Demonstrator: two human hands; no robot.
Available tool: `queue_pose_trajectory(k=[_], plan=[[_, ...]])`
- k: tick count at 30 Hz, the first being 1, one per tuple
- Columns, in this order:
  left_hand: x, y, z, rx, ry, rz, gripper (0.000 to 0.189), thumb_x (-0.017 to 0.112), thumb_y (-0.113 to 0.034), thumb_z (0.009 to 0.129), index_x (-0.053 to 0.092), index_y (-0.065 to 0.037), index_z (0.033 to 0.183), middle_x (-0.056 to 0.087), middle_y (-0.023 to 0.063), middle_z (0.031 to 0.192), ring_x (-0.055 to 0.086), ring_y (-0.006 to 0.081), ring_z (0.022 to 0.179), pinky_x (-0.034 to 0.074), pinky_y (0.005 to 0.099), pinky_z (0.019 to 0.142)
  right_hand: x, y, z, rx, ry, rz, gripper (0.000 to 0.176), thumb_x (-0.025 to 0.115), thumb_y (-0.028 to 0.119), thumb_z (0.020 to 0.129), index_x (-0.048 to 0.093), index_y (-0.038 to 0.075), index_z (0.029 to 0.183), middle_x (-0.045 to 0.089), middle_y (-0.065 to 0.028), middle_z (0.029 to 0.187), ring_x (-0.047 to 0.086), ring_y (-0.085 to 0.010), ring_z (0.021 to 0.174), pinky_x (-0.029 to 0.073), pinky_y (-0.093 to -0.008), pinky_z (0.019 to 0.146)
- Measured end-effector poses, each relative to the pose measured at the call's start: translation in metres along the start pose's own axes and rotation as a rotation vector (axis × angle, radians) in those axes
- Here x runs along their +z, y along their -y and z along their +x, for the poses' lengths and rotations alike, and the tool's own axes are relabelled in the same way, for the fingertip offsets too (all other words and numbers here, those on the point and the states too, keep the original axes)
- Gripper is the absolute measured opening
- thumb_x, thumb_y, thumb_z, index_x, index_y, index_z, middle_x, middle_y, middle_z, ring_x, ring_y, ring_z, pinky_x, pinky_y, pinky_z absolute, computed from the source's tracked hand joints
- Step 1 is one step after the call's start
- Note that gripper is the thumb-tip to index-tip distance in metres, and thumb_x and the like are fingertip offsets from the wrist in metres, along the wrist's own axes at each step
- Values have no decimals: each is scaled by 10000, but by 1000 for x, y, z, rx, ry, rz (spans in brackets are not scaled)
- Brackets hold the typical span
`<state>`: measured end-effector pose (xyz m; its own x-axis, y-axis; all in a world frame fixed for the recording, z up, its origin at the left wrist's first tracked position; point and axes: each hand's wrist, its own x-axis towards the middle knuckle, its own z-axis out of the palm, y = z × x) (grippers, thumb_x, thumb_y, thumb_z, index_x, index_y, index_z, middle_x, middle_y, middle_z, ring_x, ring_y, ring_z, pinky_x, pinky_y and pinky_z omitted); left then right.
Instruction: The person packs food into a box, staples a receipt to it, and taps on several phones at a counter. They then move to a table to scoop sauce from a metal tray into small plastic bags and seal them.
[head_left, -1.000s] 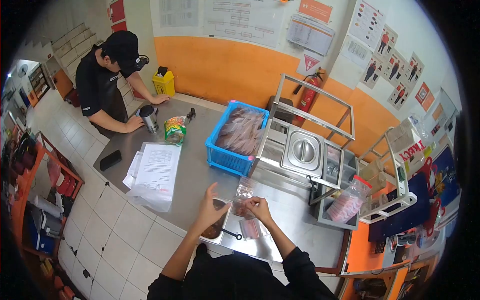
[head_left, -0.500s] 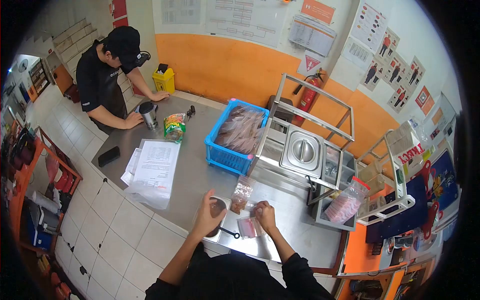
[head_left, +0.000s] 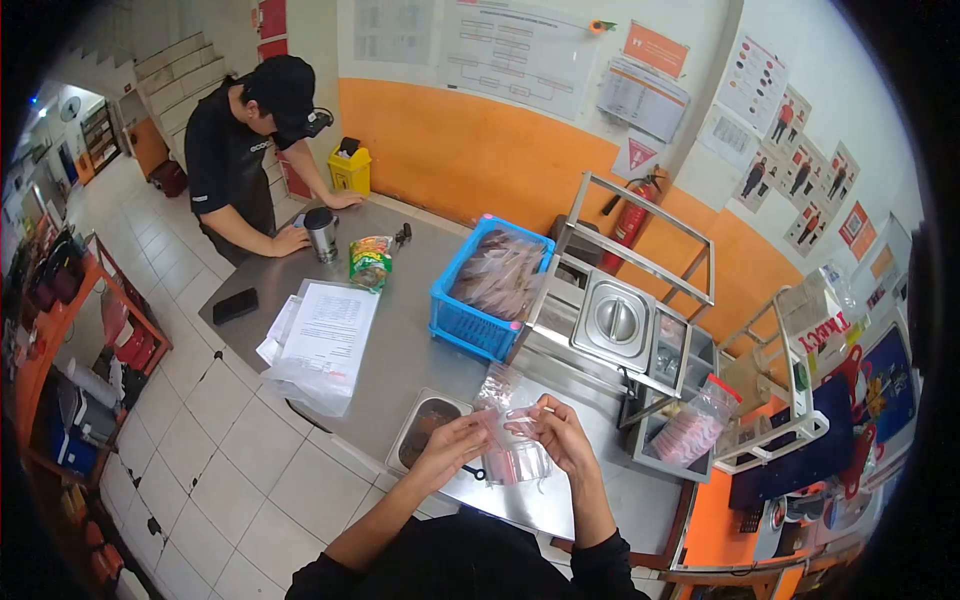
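My left hand [head_left: 455, 450] pinches a small clear plastic bag [head_left: 493, 424] with a pinkish edge, in front of my body. Opposite it, my right hand [head_left: 563, 437] is closed on the bag's other side. Just below lies a stack of small clear bags [head_left: 518, 464] on the steel table. Left of my left hand stands a metal container [head_left: 405, 445] with brown contents, partly hidden by that hand. A dark handle with a ringed end [head_left: 477, 473] sticks out beside it. Beyond my hands lies a clear bag [head_left: 500, 382], its contents partly covered.
A blue basket [head_left: 470, 328] of filled packets stands ahead, near a metal rack [head_left: 640, 195] with a lidded steel pan [head_left: 615, 320]. Papers [head_left: 322, 330], a green snack packet [head_left: 371, 262], a tumbler [head_left: 321, 238] and a phone [head_left: 235, 306] lie left. A person [head_left: 245, 150] leans on the far end.
My left hand has left the metal container and moved right to the small bag. My right hand has lifted slightly, and the bag is now held between both hands. The view has shifted a little.
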<state>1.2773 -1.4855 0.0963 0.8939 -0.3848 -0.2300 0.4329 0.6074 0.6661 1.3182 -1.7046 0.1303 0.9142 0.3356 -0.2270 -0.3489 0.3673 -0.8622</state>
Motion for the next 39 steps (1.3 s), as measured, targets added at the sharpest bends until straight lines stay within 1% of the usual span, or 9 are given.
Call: queue_pose_trajectory(k=[5,8,10,12,19,23,29,32,39], plan=[[-6,2,-8,32,-83,7,317,618,-88,920,550,-1,1217,613,82,1152,606,158,1053,494,299,958,2,-5,2,-7,32,109,30,539,22,921,519,34,940,649,-184,998,679,-282,893,563,-386,823],[-7,0,-14,126,-152,22,280,648,-89,899,581,21,1147,633,102,1105,634,164,992,522,283,908,0,-25,7,-235,-252,-555,103,580,16,896,523,36,979,636,-170,1014,677,-260,871,553,-335,782],[-5,-3,-19,147,-252,78,266,673,-93,882,600,29,1107,653,107,1052,645,154,943,531,258,848,33,-22,-1,-691,-434,-1095,252,652,2,819,548,24,1048,623,-139,1047,628,-255,889,513,-361,775],[-6,-5,-21,173,-312,147,255,697,-97,864,618,32,1070,670,106,1004,651,142,905,530,238,798,53,-12,-13,-817,-211,-1289,227,677,10,795,612,19,1012,634,-127,1035,606,-250,906,496,-365,777],[-7,-4,-33,203,-345,302,215,738,-56,817,639,17,994,685,100,926,655,123,854,524,224,734,72,-40,-12,-135,81,-904,237,756,143,804,670,3,975,684,-119,890,657,-156,797,508,-273,749],[-15,-4,-39,233,-332,298,213,740,-47,812,642,8,992,686,89,920,655,118,851,523,228,744,57,-54,-5,-71,190,-519,168,696,80,856,661,-37,972,693,-79,877,653,-115,824,537,-264,751],[-20,-3,-44,266,-252,407,204,716,-15,822,620,16,999,672,80,950,642,123,888,511,234,787,86,-40,-15,-321,149,-1150,133,619,92,841,658,-14,912,652,-135,684,640,-190,587,506,-308,578],[-25,2,-45,300,-264,499,137,636,40,850,597,15,979,666,68,897,646,125,840,506,232,780,92,-40,-11,-295,227,-1222,145,623,163,818,661,26,842,623,-187,646,626,-344,575,495,-422,559],[-21,0,-46,433,-473,749,113,572,82,855,554,-12,915,635,60,908,626,125,883,495,247,774,113,-58,1,-481,26,-1444,181,626,223,796,680,52,775,601,-148,564,613,-336,520,498,-422,525]])
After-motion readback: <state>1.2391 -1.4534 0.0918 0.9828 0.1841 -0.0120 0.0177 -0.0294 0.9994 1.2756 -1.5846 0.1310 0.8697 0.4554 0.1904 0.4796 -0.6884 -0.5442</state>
